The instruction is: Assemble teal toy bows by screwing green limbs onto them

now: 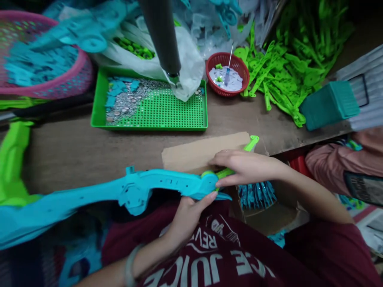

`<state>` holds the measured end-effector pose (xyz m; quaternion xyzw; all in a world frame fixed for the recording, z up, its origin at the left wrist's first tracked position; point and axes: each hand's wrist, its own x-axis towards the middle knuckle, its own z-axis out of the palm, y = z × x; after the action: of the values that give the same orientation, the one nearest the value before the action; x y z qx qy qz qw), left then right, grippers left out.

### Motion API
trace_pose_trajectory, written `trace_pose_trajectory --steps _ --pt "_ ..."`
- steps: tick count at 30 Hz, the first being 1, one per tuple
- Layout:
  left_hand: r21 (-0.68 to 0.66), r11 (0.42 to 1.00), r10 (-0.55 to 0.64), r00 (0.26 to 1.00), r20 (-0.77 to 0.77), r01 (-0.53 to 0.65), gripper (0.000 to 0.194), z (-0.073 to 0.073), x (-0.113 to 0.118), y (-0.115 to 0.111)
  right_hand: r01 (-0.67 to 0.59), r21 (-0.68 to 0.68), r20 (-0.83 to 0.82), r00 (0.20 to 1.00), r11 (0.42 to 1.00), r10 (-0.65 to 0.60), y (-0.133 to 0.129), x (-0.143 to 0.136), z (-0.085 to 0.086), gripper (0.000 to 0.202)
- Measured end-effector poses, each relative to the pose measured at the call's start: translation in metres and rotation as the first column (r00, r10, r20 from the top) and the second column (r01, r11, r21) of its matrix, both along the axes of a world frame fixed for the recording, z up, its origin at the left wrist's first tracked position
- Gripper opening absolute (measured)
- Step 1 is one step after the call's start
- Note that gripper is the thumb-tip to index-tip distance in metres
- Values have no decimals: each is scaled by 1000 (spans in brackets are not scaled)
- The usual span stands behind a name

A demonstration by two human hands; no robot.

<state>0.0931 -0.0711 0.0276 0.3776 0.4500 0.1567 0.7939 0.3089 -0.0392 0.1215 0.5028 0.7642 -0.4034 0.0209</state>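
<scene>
A long blue plastic frame [167, 180] lies across my front, running from the left edge to my hands. My left hand [188, 215] grips its right end from below, thumb on the rounded joint. Over that same end, my right hand [243, 165] is closed round a thin lime-green plastic arm [251, 142], whose tip sticks out beyond the fingers. The green arm meets the blue frame at the rounded end; the exact contact is hidden by my fingers. Under my right hand a flat piece of cardboard [191, 149] lies on the wooden table [89, 153].
A green tray [167, 109] holds metal pieces and blue parts. Behind it hangs a dark tool [163, 36]. A red basket [227, 92] contains a screwdriver [228, 73]. Lime-green parts [284, 71] are heaped at right, near a teal container [329, 105]. A pink basket [68, 81] stands left.
</scene>
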Motion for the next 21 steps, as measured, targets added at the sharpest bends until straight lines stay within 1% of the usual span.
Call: trace_pose_trajectory --steps 1,3,5,8,11,13,15,16,17,18,19,20,21 --pt "24 1000 -16 1000 4 16 36 0 0 1 -7 -91 3 1000 996 8 7 -4 3 40" --pt "57 998 -26 1000 11 25 36 1 0 3 -44 -251 8 999 967 48 19 -12 3 35" --pt "64 998 -28 999 22 26 34 1 0 4 -66 -335 -36 998 940 57 28 -16 -1 32" --pt "-1 1000 -9 998 67 9 33 -5 1 -1 -44 -365 -130 991 930 -4 35 -17 -10 31" --pt "-101 994 65 982 176 -47 31 -12 7 -8 -3 -401 -145 988 916 -61 39 -16 -17 32" --pt "-130 987 119 968 221 -92 27 -10 13 -9 12 -428 -133 988 904 -76 41 -14 -17 34" --pt "-141 979 176 957 229 -146 26 -3 21 -7 24 -422 -119 990 906 -81 42 -6 -11 33" --pt "-156 973 205 952 229 -172 25 1 24 -5 49 -390 -101 990 919 -95 42 1 -5 32" --pt "-186 963 233 946 227 -193 26 5 27 -4 108 -321 -72 988 941 -137 43 10 1 30" --pt "-237 949 261 939 224 -207 29 9 29 -2 210 -201 -44 974 957 -223 44 21 8 28" --pt "-308 928 285 933 221 -210 33 11 32 -2 345 -35 -51 936 938 -347 47 30 16 28" --pt "-391 898 305 927 219 -203 38 12 34 -2 483 140 -122 875 864 -469 52 39 23 30" --pt "-472 862 316 923 221 -182 44 12 36 -2 596 271 -247 802 755 -544 58 44 29 33"
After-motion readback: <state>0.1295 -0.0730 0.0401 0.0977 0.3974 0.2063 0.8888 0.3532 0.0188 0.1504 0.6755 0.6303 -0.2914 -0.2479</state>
